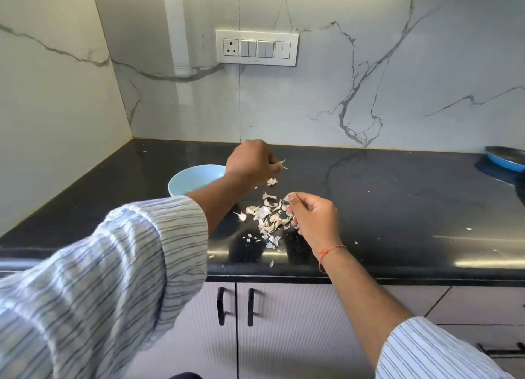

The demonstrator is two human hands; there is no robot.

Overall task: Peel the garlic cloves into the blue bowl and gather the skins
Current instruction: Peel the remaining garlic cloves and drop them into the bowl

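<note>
Left hand (pixel 250 160): we pinch a skin (pixel 282 163) at the far side.
Right hand (pixel 312 216): fingers curled at the skin pile (pixel 267 216).
Risk: light flakes scatter off the bench (pixel 397 208).

Black countertop (pixel 397 208) carries blue bowl (pixel 193 180) toward left, garlic skins (pixel 267 216) near front edge, blue pan (pixel 505 158) at right edge.

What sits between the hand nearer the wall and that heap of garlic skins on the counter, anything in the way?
Nothing visible. The left hand, pinching a skin, hovers just beyond the pile of skins on the black counter. Only a few loose skins lie between. The blue bowl stands off to the side.
</note>
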